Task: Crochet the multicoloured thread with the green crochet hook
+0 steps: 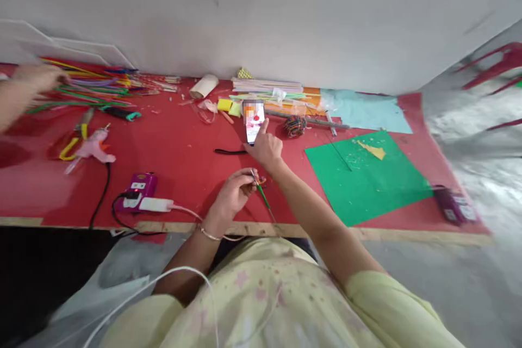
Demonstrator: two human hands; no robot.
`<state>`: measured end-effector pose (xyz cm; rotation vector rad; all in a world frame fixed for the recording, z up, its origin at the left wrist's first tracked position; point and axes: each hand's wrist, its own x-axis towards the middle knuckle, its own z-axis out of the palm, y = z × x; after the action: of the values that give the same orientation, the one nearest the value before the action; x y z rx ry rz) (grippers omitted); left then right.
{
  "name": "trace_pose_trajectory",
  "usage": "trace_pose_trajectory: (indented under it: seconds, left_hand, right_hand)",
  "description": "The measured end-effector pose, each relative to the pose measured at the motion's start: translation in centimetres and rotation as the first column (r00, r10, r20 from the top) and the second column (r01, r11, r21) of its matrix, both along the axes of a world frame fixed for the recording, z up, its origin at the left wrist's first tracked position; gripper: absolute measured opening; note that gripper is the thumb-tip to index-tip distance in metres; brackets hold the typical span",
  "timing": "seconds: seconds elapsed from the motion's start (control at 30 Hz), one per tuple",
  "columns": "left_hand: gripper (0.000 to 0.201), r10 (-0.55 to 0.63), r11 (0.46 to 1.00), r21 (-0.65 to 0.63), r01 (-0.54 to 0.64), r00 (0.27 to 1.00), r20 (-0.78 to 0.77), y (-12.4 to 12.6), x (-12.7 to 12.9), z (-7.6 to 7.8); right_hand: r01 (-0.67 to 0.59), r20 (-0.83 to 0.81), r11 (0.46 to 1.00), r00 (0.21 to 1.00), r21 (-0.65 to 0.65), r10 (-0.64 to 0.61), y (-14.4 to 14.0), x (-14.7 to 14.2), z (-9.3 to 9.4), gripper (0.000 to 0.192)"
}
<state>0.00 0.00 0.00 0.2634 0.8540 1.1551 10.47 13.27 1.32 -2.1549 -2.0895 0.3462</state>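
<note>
Head view: a thin green pipe-cleaner stem [263, 196] is pinched in the left hand [232, 196], barely shaped. At one o'clock, the right hand [267, 148], forefinger extended, touches a white-edged phone [254, 120].

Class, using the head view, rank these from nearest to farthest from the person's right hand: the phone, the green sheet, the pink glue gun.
From the right hand:
1. Phone, touched by the fingertip.
2. Green sheet, to its right.
3. Pink glue gun, far left.
</note>
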Motion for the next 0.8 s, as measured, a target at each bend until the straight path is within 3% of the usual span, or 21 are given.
trace_pose_trajectory:
  seconds: [0.3, 0.37, 0.47, 0.53, 0.57, 0.63, 0.67, 0.73, 0.8]
  left_hand:
    - [0.019, 0.071, 0.997, 0.006, -0.071, 0.997, -0.029, 1.4, -1.1, 1.2]
    - [0.020, 0.092, 0.996, 0.007, -0.092, 0.996, -0.012, 2.1, -1.0, 1.7]
    - [0.021, 0.146, 0.989, 0.005, -0.146, 0.988, 0.044, 3.3, -0.8, 2.9]
    - [0.020, 0.196, 0.980, -0.030, -0.195, 0.978, 0.075, 4.4, -0.7, 3.8]
    - [0.021, 0.217, 0.976, -0.032, -0.215, 0.972, 0.092, 4.9, -0.6, 4.2]
    - [0.022, 0.225, 0.974, -0.021, -0.225, 0.968, 0.107, 5.8, -0.3, 4.9]
    - [0.022, 0.225, 0.974, -0.015, -0.225, 0.968, 0.112, 6.1, -0.1, 5.1]
    - [0.022, 0.204, 0.978, 0.010, -0.207, 0.972, 0.115, 6.7, 0.5, 5.3]
    - [0.021, 0.168, 0.984, 0.045, -0.174, 0.980, 0.110, 6.9, 1.0, 5.1]
  right_hand:
    - [0.007, -0.022, 1.000, 1.000, 0.011, -0.007, 0.8, 0.3, -0.4, 0.124]
    - [-0.023, -0.054, 0.999, 0.998, 0.030, 0.025, 0.1, 1.6, -0.6, 0.116]
    - [-0.104, -0.128, 0.967, 0.982, 0.234, 0.137, -1.8, 4.5, -1.0, 0.084]
    - [-0.258, -0.167, 0.879, 0.923, 0.401, 0.348, -3.4, 6.7, -1.2, 0.067]
    - [-0.358, -0.180, 0.804, 0.855, 0.475, 0.487, -4.2, 7.7, -1.2, 0.064]
    - [-0.499, -0.173, 0.638, 0.692, 0.587, 0.701, -5.8, 8.9, -1.2, 0.072]
    - [-0.505, -0.163, 0.584, 0.652, 0.636, 0.741, -6.4, 9.1, -1.1, 0.084]
    - [-0.460, -0.164, 0.534, 0.630, 0.710, 0.759, -7.3, 8.9, -0.8, 0.098]
    - [-0.416, -0.207, 0.536, 0.615, 0.735, 0.761, -7.7, 8.1, -0.5, 0.082]
